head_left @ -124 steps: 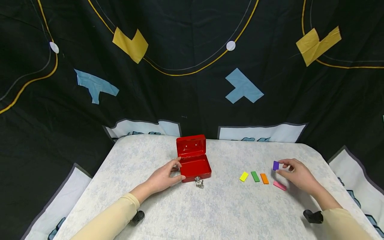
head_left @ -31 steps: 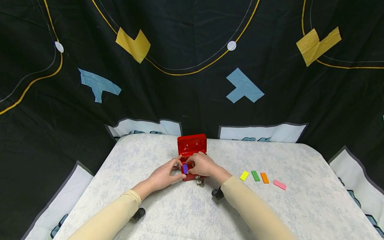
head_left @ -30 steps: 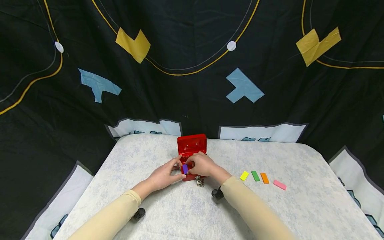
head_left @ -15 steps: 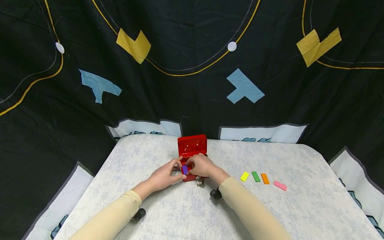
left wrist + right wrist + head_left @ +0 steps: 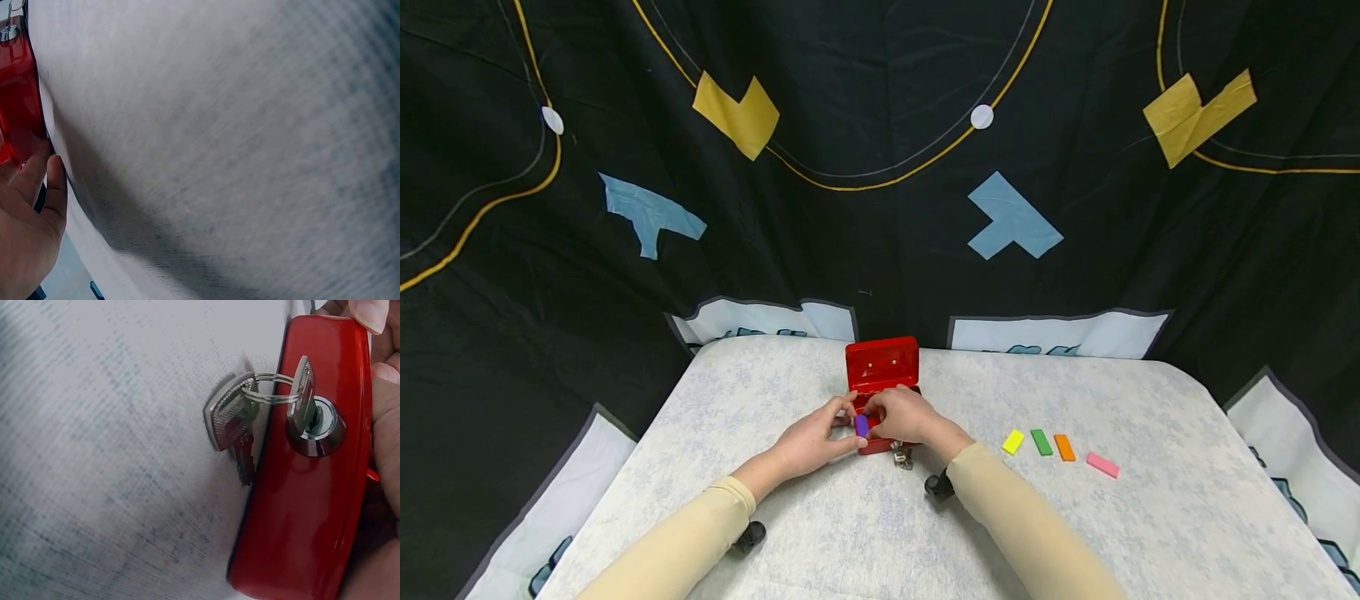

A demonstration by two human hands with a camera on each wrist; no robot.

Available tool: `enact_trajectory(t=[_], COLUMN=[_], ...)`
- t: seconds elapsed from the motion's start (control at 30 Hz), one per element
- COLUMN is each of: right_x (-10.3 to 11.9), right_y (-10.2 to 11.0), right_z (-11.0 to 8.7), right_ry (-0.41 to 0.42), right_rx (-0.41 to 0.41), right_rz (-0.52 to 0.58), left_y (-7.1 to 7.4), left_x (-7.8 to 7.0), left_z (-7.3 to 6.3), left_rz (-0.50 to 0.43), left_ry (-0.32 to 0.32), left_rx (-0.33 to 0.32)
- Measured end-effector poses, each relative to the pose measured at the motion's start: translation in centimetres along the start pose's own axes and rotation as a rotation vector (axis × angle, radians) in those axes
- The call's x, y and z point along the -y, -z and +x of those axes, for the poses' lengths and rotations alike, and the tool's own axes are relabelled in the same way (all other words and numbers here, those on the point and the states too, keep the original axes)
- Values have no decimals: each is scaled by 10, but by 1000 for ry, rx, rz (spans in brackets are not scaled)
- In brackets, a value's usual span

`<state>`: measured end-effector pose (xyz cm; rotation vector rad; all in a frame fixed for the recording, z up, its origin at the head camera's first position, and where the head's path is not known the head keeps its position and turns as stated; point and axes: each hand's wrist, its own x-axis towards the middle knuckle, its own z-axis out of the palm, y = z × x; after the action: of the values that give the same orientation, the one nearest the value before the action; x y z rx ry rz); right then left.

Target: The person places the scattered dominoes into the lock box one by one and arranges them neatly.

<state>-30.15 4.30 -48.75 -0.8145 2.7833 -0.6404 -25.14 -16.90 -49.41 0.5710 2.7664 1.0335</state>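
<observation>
A small red cash box (image 5: pixel 882 363) stands on the table with its lid raised. My left hand (image 5: pixel 812 439) holds its left side, thumb at the front corner and fingers along the side wall. My right hand (image 5: pixel 908 415) reaches inside the box and pinches a purple block (image 5: pixel 861 426) near the left wall. In the right wrist view a key sits in the front lock (image 5: pixel 324 422), with a second key (image 5: pixel 231 415) hanging from the same ring. The left wrist view catches my left hand (image 5: pixel 28 231) against the box's end. My right hand covers much of the interior.
To the right lie a yellow block (image 5: pixel 1012 442), a green block (image 5: pixel 1041 442), an orange block (image 5: pixel 1064 447) and a pink block (image 5: pixel 1102 465), spaced apart on the pale tablecloth (image 5: pixel 820 533). Behind the table hangs a black curtain (image 5: pixel 865 258) with tape patches.
My right hand has carried the purple block from the right of the table leftward into the cash box. Over the last second the block has dropped slightly. My left hand stays at the box.
</observation>
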Motion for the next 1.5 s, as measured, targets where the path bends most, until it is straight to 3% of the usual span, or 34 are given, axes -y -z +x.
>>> enact_trajectory(t=[1.13,1.5], right_x=[-2,-10], right_y=[0,23], right_z=[-1,-21], right_ry=[-16,-7], right_rx=[-21,-90], right_rz=[38,79], left_y=[0,1], left_x=[2,1], left_z=[1,0], left_rz=[-13,14], left_ry=[-1,10], left_rx=[5,4])
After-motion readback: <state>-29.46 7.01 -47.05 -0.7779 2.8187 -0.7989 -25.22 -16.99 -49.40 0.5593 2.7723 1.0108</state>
